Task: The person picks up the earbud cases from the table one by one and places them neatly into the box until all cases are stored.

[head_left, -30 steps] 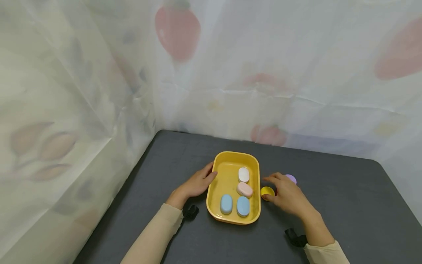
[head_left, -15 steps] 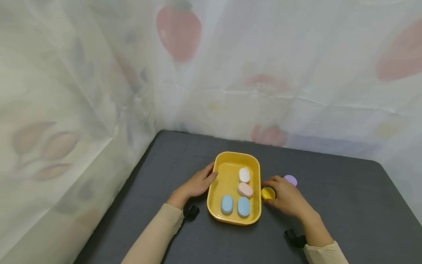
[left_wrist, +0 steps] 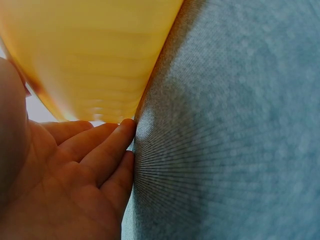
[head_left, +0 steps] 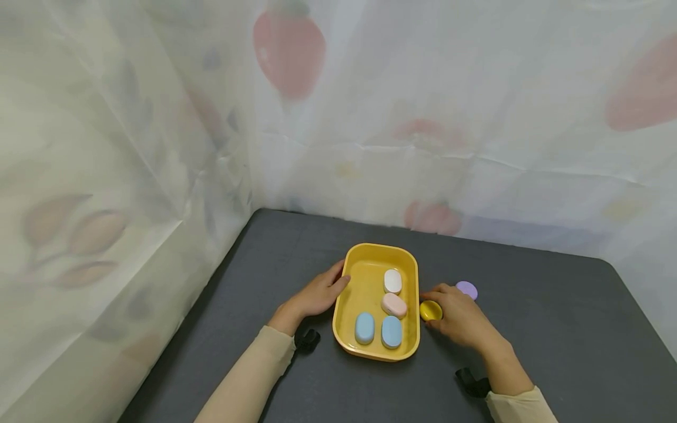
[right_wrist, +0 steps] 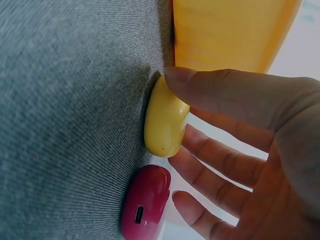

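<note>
My left hand (head_left: 317, 294) holds the left rim of a yellow tray (head_left: 344, 329), thumb over the rim and fingers on the outer wall (left_wrist: 95, 55). My right hand (head_left: 462, 314) is just right of the tray, its thumb and fingers around a small glossy yellow earbud case (right_wrist: 165, 117) on the table. Beside that, in the right wrist view, lies a magenta case (right_wrist: 146, 200) with a charging port. A white case (head_left: 392, 281), a pink one (head_left: 394, 305) and two blue ones (head_left: 364, 328) lie inside the tray.
A lilac round-topped thing (head_left: 467, 289) sits just beyond my right hand; whether it is the magenta case I cannot tell. The dark grey table (head_left: 555, 329) meets hanging printed sheets (head_left: 476, 117) at its back and left edges.
My right thumb and fingers have shifted slightly toward me around the yellow earbud case. More of the lilac thing shows now. My left hand stays on the tray rim.
</note>
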{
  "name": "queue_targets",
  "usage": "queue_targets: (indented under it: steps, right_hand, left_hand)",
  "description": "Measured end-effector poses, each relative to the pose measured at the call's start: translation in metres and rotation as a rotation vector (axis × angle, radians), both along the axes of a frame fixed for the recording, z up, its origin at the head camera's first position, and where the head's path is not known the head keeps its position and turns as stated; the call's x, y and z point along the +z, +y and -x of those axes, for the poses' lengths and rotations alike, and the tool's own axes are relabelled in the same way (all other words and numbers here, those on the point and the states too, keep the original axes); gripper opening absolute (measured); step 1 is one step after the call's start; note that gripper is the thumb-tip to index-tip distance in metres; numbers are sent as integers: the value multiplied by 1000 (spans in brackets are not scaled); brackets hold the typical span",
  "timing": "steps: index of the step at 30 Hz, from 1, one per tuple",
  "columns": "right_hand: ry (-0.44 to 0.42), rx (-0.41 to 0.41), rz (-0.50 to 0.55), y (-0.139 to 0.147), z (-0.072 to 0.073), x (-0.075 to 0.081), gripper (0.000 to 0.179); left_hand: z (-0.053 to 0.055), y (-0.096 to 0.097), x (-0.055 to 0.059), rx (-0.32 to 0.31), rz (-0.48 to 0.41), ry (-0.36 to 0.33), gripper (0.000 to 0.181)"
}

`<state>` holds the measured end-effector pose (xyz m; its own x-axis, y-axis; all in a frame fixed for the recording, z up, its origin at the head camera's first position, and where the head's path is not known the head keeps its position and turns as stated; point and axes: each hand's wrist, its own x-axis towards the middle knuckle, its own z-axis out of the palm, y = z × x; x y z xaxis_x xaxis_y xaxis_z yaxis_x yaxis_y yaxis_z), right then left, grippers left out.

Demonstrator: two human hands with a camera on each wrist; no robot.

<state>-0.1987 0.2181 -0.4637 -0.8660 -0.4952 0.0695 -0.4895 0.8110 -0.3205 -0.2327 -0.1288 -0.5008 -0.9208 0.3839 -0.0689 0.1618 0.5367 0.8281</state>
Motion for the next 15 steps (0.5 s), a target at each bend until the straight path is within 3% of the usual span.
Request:
queue_targets:
  steps: [15]
  right_hand:
    - [10,2,-15,-1,0,-4,43]
  left_hand:
    - [0,0,1,-5,26,-1,61]
